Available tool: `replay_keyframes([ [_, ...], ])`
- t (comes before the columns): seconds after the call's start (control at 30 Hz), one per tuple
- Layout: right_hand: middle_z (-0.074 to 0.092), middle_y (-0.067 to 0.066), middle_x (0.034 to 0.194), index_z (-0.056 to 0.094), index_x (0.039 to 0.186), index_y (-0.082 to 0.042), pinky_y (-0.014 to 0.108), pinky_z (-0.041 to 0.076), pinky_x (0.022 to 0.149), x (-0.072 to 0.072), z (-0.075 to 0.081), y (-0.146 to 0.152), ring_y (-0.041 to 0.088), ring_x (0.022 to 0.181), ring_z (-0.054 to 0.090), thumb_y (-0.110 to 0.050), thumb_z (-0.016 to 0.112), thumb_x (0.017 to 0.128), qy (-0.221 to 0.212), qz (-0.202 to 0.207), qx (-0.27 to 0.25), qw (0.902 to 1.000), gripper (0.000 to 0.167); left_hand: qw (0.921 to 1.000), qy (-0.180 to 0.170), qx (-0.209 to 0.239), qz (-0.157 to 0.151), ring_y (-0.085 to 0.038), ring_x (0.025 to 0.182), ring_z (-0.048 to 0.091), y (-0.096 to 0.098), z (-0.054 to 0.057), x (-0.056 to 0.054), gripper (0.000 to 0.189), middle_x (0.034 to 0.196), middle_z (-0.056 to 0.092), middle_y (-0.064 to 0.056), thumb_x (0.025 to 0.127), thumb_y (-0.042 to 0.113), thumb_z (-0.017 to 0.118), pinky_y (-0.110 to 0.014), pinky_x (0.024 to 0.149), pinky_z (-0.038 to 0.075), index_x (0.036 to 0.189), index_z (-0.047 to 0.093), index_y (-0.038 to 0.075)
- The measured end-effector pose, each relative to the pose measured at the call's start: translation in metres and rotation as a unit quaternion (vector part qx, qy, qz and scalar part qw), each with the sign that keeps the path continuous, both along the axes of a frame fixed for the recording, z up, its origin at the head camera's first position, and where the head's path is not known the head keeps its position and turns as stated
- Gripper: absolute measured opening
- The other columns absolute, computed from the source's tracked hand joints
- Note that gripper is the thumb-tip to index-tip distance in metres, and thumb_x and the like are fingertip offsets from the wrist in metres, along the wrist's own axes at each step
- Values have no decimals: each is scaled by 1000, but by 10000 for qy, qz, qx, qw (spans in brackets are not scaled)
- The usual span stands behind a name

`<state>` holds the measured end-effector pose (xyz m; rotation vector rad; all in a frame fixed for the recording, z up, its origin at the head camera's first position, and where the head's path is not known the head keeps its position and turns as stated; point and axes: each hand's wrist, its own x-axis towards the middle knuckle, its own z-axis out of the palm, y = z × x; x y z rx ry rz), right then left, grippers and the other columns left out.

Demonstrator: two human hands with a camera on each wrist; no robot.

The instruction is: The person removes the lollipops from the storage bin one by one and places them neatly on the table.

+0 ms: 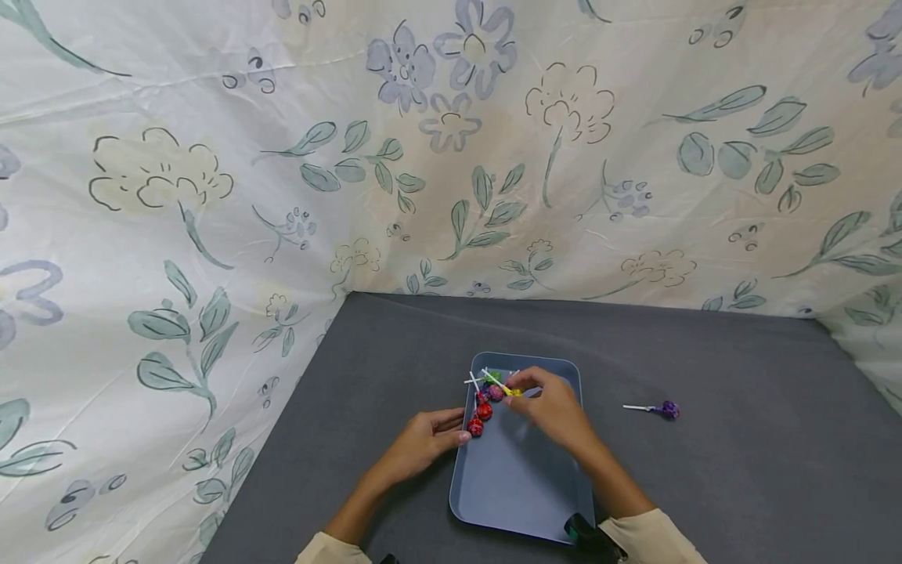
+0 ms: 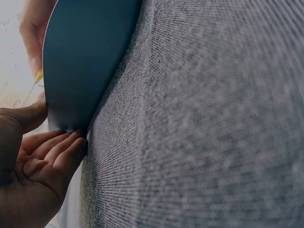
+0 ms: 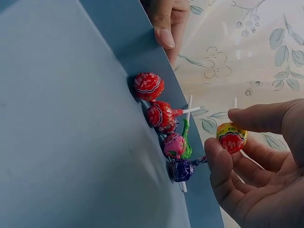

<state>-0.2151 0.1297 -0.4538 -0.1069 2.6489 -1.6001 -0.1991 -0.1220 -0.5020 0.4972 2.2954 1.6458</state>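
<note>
My right hand (image 1: 553,403) pinches a yellow-and-red wrapped lollipop (image 3: 232,137) between thumb and fingers, above the far part of a blue-grey tray (image 1: 524,486). With thumb over the rim and fingers against the outer wall, my left hand (image 1: 419,446) holds the tray's left side. Along that side, inside the tray, several lollipops lie in a row: a red one (image 3: 148,86) nearest the left hand, another red one (image 3: 159,114), a pink-and-green one (image 3: 174,145) and a dark purple one (image 3: 181,170). Some of their white sticks rest across the rim.
A purple lollipop (image 1: 669,410) lies on the dark grey cloth-covered table (image 1: 740,470), right of the tray, its stick pointing left. Behind the table and along its left side hangs a floral curtain (image 1: 458,196).
</note>
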Motion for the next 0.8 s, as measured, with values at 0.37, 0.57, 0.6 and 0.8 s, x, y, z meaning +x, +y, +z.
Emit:
replay_keyframes([
  [0.37, 77, 9, 110, 80, 115, -9, 32, 58, 66, 6, 4, 12, 27, 80, 70, -15, 81, 94, 63, -223, 34, 9997, 21, 10000, -52, 9, -1, -39, 133, 63, 0, -1, 1, 52, 143, 62, -30, 103, 14, 72, -33, 103, 57, 143, 57, -14],
  [0.57, 77, 10, 109, 81, 116, -8, 35, 61, 67, 8, 6, 22, 30, 85, 73, -18, 78, 98, 128, -166, -225, 9995, 21, 10000, -61, 26, 23, -40, 134, 62, -1, -1, 0, 52, 143, 62, -29, 103, 15, 72, -33, 103, 57, 143, 57, -14],
  [0.6, 77, 10, 110, 80, 117, -8, 35, 62, 67, 8, 6, 24, 29, 87, 74, -18, 78, 98, 170, -179, -235, 9994, 22, 10000, -69, 17, 27, -39, 134, 62, -1, -1, 0, 52, 144, 62, -29, 103, 16, 72, -33, 103, 57, 144, 57, -14],
  [0.8, 74, 12, 114, 77, 122, -5, 31, 60, 67, 12, 9, 34, 24, 88, 72, -21, 80, 97, 268, -318, -82, 9991, 30, 10000, -61, -42, 40, -39, 134, 63, 0, -1, -2, 52, 144, 62, -28, 103, 16, 72, -34, 103, 57, 143, 58, -13],
])
